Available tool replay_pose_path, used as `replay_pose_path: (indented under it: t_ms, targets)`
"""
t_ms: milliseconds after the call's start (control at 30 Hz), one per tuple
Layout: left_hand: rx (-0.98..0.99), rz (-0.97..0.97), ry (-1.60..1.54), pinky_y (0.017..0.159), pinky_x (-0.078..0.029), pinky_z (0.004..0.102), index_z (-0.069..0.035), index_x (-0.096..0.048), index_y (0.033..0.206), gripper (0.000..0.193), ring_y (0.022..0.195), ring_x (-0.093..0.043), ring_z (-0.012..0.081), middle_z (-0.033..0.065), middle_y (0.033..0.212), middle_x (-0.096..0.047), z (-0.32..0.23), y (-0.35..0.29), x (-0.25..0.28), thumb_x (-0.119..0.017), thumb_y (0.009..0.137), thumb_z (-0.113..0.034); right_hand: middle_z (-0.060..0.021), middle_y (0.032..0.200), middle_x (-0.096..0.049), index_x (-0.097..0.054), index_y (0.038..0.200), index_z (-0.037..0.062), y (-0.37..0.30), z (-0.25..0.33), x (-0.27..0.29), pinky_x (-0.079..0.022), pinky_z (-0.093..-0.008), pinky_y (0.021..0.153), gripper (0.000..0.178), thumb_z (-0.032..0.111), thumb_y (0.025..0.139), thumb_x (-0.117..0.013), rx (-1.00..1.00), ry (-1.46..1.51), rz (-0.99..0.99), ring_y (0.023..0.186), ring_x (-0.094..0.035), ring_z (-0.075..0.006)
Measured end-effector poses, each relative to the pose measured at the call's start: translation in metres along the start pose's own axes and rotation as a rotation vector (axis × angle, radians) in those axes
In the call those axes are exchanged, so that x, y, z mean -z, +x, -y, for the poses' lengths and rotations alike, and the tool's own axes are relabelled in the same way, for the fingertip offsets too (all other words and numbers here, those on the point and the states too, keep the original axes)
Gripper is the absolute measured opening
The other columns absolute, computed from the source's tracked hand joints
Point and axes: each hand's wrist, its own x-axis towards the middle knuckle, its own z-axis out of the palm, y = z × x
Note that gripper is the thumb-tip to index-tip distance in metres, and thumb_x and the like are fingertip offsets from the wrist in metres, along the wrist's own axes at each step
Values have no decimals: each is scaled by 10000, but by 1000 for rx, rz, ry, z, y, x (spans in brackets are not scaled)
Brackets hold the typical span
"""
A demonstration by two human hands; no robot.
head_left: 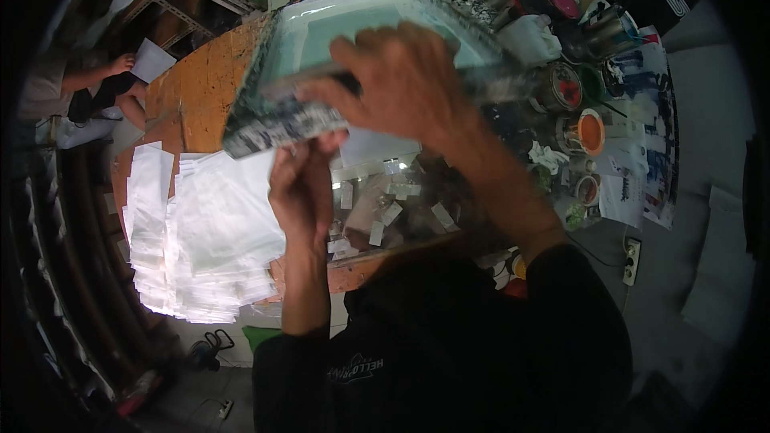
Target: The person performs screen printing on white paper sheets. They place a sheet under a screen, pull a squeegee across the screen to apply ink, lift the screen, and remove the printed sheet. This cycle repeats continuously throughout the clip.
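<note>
Screen [317, 32], likely fragile-meshed, best held by its stiff rim [281, 130]: right hand [405, 76] is clasping a bar [290, 85], left hand [301, 192], grip unclear, waiting at 7 o'clock.

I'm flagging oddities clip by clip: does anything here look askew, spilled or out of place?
The loose pile of white paper sheets at left looks askew, its edges fanned unevenly. At right, a crumpled white wad, like discarded tissue, lies near a round orange paint pot. The rectangular screen frame is blotched dark along its near edge.
</note>
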Motion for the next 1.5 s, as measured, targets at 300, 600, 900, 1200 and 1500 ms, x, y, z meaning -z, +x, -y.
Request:
replay_pose_path:
  t_ms: [300, 600, 900, 1200, 1500]
  targets:
    - [-524, -179, 1996, 870, -515, 399, -38, -722, 1075, 287, 963, -680, 340, 162, 1059, -718, 98, 187, 227, -532, 1005, -241, -65, 467, -520, -706, 727, -53, 113, -20, 61, -500, -378, 507, 547, 436, 970, -668, -51, 221, 294, 403, -473, -173]
    - [-533, -267, 1538, 668, -537, 404, -5, -732, 969, 133, 693, -683, 337, 185, 829, -726, 34, 127, 162, -644, 915, -88, -7, 472, -446, -625, 612, 51, 131, -2, 74, -427, -362, 469, 566, 463, 1000, -643, -358, 181, 421, 425, -352, -125]
    - [-645, -1188, 2066, 1009, -453, 520, 87, -555, 1307, 550, 1215, -550, 458, 297, 1239, -642, -197, -11, 323, -654, 965, -333, -262, 743, -682, -780, 898, 42, 123, -11, 48, -540, -467, 689, 395, 431, 879, -715, -53, 112, 9, 710, -683, -446]
    - [-216, -162, 2174, 1152, -48, 766, -107, -431, 1545, 608, 1555, -99, 460, 264, 1650, -228, 127, -17, 155, -532, 1021, -398, -277, 751, -699, -779, 886, -4, 116, -3, 46, -561, -469, 718, 509, 498, 881, -694, -62, 26, 48, 739, -710, -438]
    - [-274, 407, 1914, 1176, -124, 728, -47, -451, 1497, 543, 1540, -215, 416, 255, 1607, -317, 190, 55, 108, -539, 1018, -287, -35, 559, -537, -687, 856, -34, 115, -21, 62, -324, -256, 375, 386, 298, 1025, -587, -84, 256, 239, 454, -417, -76]
